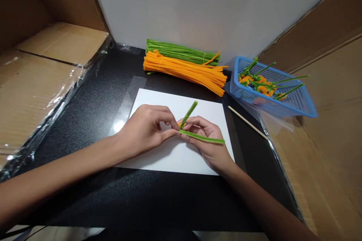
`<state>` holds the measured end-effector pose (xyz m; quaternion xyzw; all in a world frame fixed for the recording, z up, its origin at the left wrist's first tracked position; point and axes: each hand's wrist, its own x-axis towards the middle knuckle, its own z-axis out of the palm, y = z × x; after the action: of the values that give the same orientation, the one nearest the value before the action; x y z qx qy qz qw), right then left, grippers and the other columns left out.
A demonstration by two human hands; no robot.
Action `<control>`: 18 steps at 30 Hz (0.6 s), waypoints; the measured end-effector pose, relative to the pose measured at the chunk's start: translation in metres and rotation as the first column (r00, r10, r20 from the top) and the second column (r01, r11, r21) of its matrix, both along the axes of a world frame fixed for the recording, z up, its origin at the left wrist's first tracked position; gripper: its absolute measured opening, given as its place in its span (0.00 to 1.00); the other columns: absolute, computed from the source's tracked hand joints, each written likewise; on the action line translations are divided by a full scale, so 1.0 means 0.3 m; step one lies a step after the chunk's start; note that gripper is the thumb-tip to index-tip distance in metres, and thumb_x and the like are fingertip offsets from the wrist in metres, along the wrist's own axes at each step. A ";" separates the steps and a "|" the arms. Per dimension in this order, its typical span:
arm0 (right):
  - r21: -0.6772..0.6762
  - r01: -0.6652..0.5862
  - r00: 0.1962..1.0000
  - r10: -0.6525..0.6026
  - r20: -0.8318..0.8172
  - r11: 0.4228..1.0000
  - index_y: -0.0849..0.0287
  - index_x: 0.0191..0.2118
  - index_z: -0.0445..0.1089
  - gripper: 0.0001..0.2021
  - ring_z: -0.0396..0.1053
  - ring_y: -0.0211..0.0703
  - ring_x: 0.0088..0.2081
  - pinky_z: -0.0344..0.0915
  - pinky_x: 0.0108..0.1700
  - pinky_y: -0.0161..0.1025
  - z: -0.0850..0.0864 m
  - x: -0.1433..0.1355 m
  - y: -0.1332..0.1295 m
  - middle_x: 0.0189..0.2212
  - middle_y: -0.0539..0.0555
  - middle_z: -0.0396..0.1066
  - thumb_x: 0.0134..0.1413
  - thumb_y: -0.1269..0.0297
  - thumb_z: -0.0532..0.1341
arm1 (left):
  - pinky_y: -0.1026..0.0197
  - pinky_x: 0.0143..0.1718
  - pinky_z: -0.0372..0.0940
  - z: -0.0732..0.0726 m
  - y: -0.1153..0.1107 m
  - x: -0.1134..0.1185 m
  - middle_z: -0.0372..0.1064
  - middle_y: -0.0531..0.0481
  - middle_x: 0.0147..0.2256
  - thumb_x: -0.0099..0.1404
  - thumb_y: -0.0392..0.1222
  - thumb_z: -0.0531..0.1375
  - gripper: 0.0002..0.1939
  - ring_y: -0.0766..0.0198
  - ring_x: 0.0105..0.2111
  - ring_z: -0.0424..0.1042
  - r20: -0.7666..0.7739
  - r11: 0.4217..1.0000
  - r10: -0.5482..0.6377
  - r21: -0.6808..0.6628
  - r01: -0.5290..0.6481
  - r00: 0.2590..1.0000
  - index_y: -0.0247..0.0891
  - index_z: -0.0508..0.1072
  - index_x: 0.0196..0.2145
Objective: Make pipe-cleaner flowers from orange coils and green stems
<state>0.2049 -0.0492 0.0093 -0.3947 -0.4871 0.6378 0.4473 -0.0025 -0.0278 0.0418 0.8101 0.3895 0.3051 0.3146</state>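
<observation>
Over a white sheet of paper [158, 99], my two hands meet at their fingertips. My left hand [154, 126] pinches the left end of a green pipe cleaner [203, 138], which stretches to the right across my other palm. My right hand [207, 135] is closed around a small orange piece [181, 124], mostly hidden by fingers. From that piece a second green length [189, 114] sticks up and to the right. Whether the two green lengths are one bent pipe cleaner is hidden at the fingertips.
Behind the paper lie a bundle of orange pipe cleaners [183, 69] and a green bundle [181, 51]. A blue basket [308, 101] at the right holds several orange flowers with green stems [263, 89]. A thin wooden stick [247, 122] lies before it. Cardboard [42, 86] borders the black table [135, 199].
</observation>
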 end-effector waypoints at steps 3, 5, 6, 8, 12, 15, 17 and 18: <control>-0.016 -0.002 1.000 0.002 -0.026 1.000 0.52 0.40 0.77 0.12 0.75 0.37 0.42 0.72 0.45 0.34 -0.004 -0.003 -0.002 0.38 0.48 0.75 0.48 0.67 0.75 | 0.64 0.32 0.66 -0.010 -0.017 0.000 0.77 0.50 0.33 0.66 0.36 0.64 0.04 0.65 0.31 0.73 -0.058 0.986 0.026 0.167 -0.016 0.998 0.37 0.79 0.33; -0.024 0.000 0.999 -0.001 -0.046 1.000 0.52 0.40 0.77 0.09 0.75 0.37 0.40 0.72 0.44 0.33 -0.003 -0.006 -0.004 0.37 0.49 0.76 0.52 0.65 0.73 | 0.63 0.35 0.67 -0.016 -0.025 0.000 0.76 0.50 0.34 0.68 0.36 0.62 0.04 0.64 0.33 0.74 -0.069 0.969 0.019 0.246 -0.001 0.997 0.37 0.78 0.34; -0.027 0.000 0.998 -0.001 -0.058 1.000 0.53 0.40 0.77 0.08 0.75 0.36 0.39 0.72 0.43 0.33 -0.003 -0.007 -0.004 0.37 0.49 0.76 0.53 0.65 0.72 | 0.63 0.36 0.67 -0.018 -0.026 0.000 0.76 0.49 0.34 0.68 0.37 0.62 0.05 0.63 0.34 0.74 -0.065 0.964 0.004 0.266 0.013 0.998 0.37 0.78 0.35; -0.021 -0.002 0.997 0.001 -0.075 1.000 0.54 0.39 0.76 0.05 0.75 0.36 0.39 0.72 0.43 0.33 -0.001 -0.007 -0.006 0.38 0.50 0.77 0.56 0.64 0.70 | 0.62 0.38 0.68 -0.020 -0.024 0.000 0.76 0.48 0.36 0.69 0.38 0.62 0.05 0.63 0.35 0.74 -0.044 0.958 -0.053 0.279 0.063 0.998 0.36 0.78 0.38; 0.003 0.026 0.998 -0.026 -0.065 1.000 0.55 0.37 0.74 0.04 0.76 0.39 0.42 0.72 0.47 0.37 0.000 -0.003 -0.006 0.42 0.52 0.77 0.57 0.64 0.68 | 0.63 0.39 0.69 -0.026 -0.012 0.001 0.77 0.47 0.37 0.70 0.38 0.60 0.06 0.63 0.37 0.74 0.014 0.959 -0.111 0.264 0.103 0.994 0.35 0.77 0.41; 0.034 0.050 0.998 -0.048 -0.042 0.998 0.56 0.37 0.74 0.04 0.77 0.41 0.43 0.73 0.50 0.40 0.000 -0.003 -0.008 0.42 0.53 0.78 0.58 0.64 0.68 | 0.64 0.38 0.69 -0.037 -0.011 0.001 0.77 0.47 0.36 0.70 0.37 0.61 0.05 0.64 0.36 0.75 0.035 0.960 -0.050 0.276 0.039 0.998 0.34 0.77 0.40; 0.065 0.058 0.998 -0.057 -0.029 0.996 0.56 0.37 0.73 0.04 0.77 0.41 0.44 0.73 0.51 0.41 0.001 -0.004 -0.009 0.43 0.53 0.78 0.58 0.65 0.68 | 0.63 0.37 0.69 -0.043 -0.013 0.001 0.77 0.47 0.36 0.69 0.39 0.63 0.05 0.64 0.35 0.74 0.033 0.953 -0.019 0.303 0.008 0.999 0.35 0.77 0.39; 0.080 0.064 0.998 -0.062 -0.024 0.995 0.56 0.37 0.73 0.04 0.77 0.42 0.45 0.73 0.51 0.41 0.002 -0.006 -0.010 0.43 0.53 0.78 0.58 0.65 0.68 | 0.63 0.37 0.69 -0.046 -0.014 0.001 0.77 0.47 0.35 0.68 0.39 0.63 0.05 0.64 0.34 0.75 0.031 0.947 -0.008 0.321 -0.002 0.999 0.35 0.77 0.39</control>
<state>0.2033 -0.0521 0.0100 -0.3848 -0.4948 0.6074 0.4879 -0.0022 -0.0321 0.0281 0.8461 0.3283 0.3768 0.1855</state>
